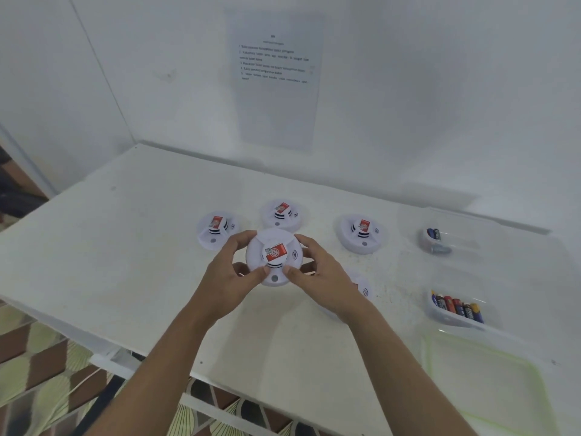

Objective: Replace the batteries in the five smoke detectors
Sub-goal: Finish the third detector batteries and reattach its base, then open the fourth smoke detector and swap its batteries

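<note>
A round white smoke detector [274,255] with a red and white sticker is held above the white table [125,247]. My left hand [234,272] grips its left rim with fingers behind and thumb on the front. My right hand [317,270] grips its right rim the same way. Three more detectors lie flat behind it: one at the left [216,229], one in the middle [281,214], one at the right [361,232]. Another detector [363,289] is mostly hidden under my right wrist.
A clear tub [452,237] at the far right holds a few batteries. A nearer clear tub [457,308] holds several batteries in a row. A clear lid with a green rim [484,382] lies at the front right. A printed sheet [276,77] hangs on the wall.
</note>
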Motion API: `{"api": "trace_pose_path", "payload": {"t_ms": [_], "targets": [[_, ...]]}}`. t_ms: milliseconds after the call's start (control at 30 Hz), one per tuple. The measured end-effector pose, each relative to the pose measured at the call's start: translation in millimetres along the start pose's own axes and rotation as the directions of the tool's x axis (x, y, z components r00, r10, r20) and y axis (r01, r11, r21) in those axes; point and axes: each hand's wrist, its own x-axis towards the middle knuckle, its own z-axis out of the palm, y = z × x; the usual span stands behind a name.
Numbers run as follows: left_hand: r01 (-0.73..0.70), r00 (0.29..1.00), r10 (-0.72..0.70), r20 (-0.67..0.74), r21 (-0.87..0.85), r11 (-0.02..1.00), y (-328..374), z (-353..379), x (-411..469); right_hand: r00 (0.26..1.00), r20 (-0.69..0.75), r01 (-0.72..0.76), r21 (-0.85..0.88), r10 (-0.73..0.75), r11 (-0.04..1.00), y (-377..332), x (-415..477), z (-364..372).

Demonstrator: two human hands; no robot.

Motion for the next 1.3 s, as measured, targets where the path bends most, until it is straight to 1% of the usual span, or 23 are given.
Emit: {"api": "trace_pose_path", "payload": {"t_ms": [167,267,400,533,600,667,767,900,933,1000,1033,1100,1167,1300], "targets": [[-0.056,0.998,0.054,0.025,0.098,0.994,-19,-7,11,0.999,-0.031,0.008,-0.152,-0.013,0.988,-1,8,10],[-0.057,0.997,0.050,0.054,0.135,0.989,-32,-8,19,1.000,-0.030,-0.013,-0.250,0.005,0.968,-3,14,12],[-0.069,0.990,0.036,0.139,0.240,0.968,-46,-11,28,0.999,-0.032,-0.046,-0.395,0.036,0.918,-1,22,15],[-0.194,0.960,0.133,0.245,0.243,0.950,-44,-8,31,0.993,-0.044,-0.117,-0.443,0.109,0.889,0,29,15],[-0.236,0.954,0.173,0.245,0.255,0.938,-45,-5,34,0.990,-0.045,-0.141,-0.460,0.135,0.877,-1,30,16],[-0.243,0.957,0.182,0.227,0.280,0.929,-49,-3,36,0.986,-0.039,-0.161,-0.472,0.162,0.867,1,32,17],[-0.215,0.968,0.154,0.198,0.340,0.916,-56,-3,37,0.980,-0.019,-0.182,-0.482,0.198,0.857,2,35,18],[-0.205,0.969,0.135,0.208,0.369,0.906,-53,-3,35,0.972,0.024,-0.186,-0.531,0.233,0.827,1,41,16],[-0.207,0.972,0.140,0.191,0.401,0.892,-53,-5,33,0.970,0.028,-0.187,-0.547,0.241,0.816,2,42,15],[-0.165,0.986,0.133,0.099,0.538,0.827,-53,-11,27,0.968,-0.005,-0.212,-0.549,0.250,0.809,2,45,15],[-0.150,0.987,0.152,0.049,0.606,0.781,-56,-15,23,0.968,-0.036,-0.231,-0.528,0.250,0.817,2,47,15],[-0.159,0.971,0.240,-0.011,0.720,0.676,-62,-25,18,0.966,-0.098,-0.255,-0.491,0.238,0.833,0,55,17],[-0.108,0.957,0.278,-0.080,0.793,0.599,-72,-36,16,0.970,-0.146,-0.240,-0.497,0.192,0.834,-4,66,21],[0.082,0.965,0.160,-0.206,0.823,0.562,-85,-59,17,0.974,-0.208,-0.197,-0.571,0.091,0.797,-9,96,34]]}}
